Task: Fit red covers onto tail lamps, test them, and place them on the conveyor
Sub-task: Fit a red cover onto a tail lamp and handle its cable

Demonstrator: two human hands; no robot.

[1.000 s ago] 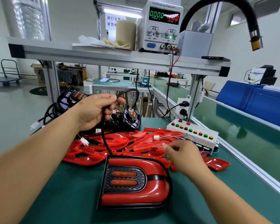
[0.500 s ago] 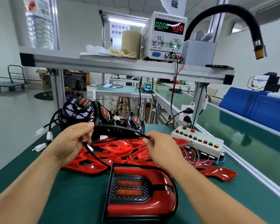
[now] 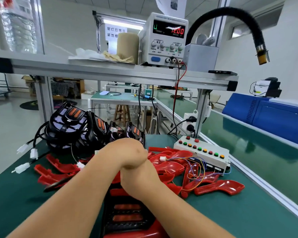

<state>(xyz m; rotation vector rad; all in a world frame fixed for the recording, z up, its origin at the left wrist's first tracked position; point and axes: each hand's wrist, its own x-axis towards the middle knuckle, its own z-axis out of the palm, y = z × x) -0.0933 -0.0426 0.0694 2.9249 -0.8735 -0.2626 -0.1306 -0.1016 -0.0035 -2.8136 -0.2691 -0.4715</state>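
A tail lamp [image 3: 127,215] with its red cover fitted lies on the green bench right below me, partly hidden by my arms. My left hand [image 3: 126,155] and my right hand [image 3: 139,181] meet above it, the left curled over the right. Their fingers are hidden, so what they hold does not show. A blurred black cable [image 3: 55,184] runs out to the left under my left forearm. Loose red covers [image 3: 172,162] are piled behind my hands. Black uncovered lamps [image 3: 79,127] are stacked at the back left. The white button test box [image 3: 203,152] sits at the right, and its coloured wires end in a white plug [image 3: 162,158].
A power supply [image 3: 165,38] reading 12.00 stands on the metal shelf [image 3: 110,69] overhead. A black hose [image 3: 244,23] arches at the upper right. The green conveyor [image 3: 258,157] runs along the right behind an aluminium rail. White connectors [image 3: 21,168] lie at the bench's left edge.
My hands, apart on the black cable before, have come together above the lamp. The camera has moved closer and lower, so the lamp sits further under my arms.
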